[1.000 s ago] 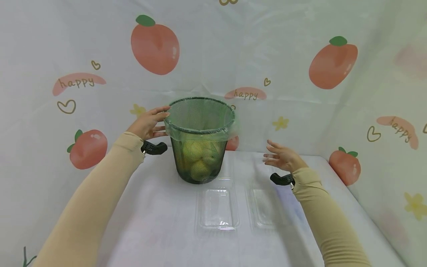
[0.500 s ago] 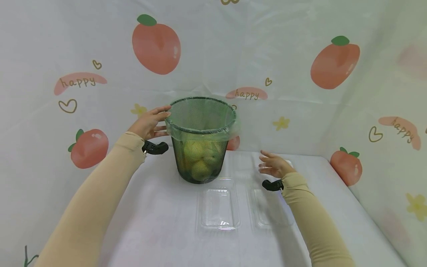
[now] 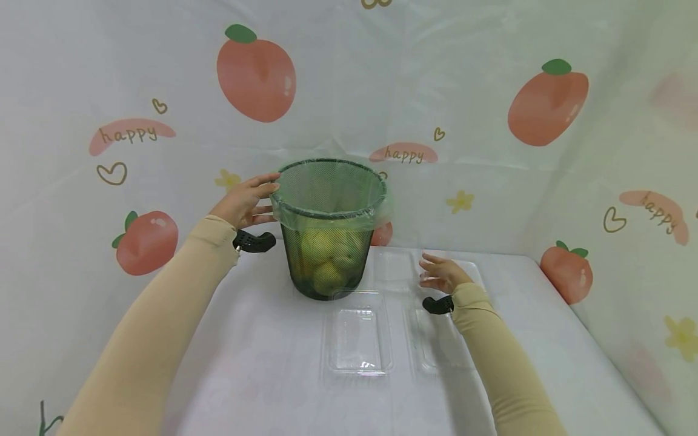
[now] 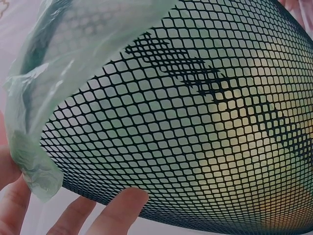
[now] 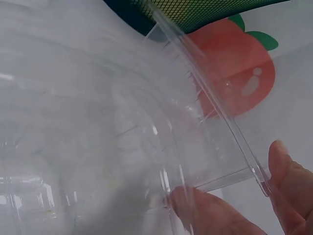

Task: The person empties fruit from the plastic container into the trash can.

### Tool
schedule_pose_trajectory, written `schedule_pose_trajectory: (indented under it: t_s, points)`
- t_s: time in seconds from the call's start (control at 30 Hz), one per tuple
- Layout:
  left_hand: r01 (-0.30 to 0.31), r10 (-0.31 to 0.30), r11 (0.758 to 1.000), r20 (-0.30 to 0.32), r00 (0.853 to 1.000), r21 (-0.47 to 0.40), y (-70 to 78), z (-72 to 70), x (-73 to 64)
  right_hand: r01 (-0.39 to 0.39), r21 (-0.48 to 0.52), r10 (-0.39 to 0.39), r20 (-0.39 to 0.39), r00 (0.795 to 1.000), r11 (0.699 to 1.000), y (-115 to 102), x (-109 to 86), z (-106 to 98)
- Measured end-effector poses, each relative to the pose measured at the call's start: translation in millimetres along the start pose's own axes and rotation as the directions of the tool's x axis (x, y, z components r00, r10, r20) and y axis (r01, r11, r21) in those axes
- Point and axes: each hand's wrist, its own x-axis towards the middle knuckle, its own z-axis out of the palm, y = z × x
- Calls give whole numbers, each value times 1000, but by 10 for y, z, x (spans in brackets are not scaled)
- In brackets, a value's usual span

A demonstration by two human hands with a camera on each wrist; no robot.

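A black mesh wastebasket (image 3: pixel 327 242) stands in the middle of the table, lined with a thin green plastic bag (image 3: pixel 327 221) folded over its rim. Round yellow-green fruits (image 3: pixel 329 275) show through the mesh. My left hand (image 3: pixel 248 200) touches the basket's left side near the rim with extended, spread fingers; in the left wrist view its fingertips (image 4: pixel 132 198) lie against bag and mesh. To the right, my right hand (image 3: pixel 444 275) pinches the edge of a clear plastic container (image 5: pixel 98 147) between thumb and fingers. Its transparency makes the container's outline hard to follow in the head view.
A clear plastic container (image 3: pixel 357 342) lies on the white table (image 3: pixel 262 363) in front of the basket. Another clear one (image 3: pixel 431 348) lies to its right, partly behind my right arm. A white fruit-print cloth (image 3: pixel 338 79) hangs behind the table.
My right hand has moved left and down, and the clear container it holds shows more plainly beside the basket. The left hand and the basket have stayed in place.
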Motion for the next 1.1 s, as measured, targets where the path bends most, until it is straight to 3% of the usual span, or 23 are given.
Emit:
schedule_pose_trajectory:
  t_s: [0.43, 1.1]
  points:
    - [3, -3, 1000, 7, 1000, 5, 10, -5, -24, -21, -5, 20, -134, 991, 1000, 27, 56, 40]
    - [-6, 6, 1000, 22, 1000, -2, 5, -6, -28, -25, -8, 23, -178, 984, 1000, -3, 5, 39]
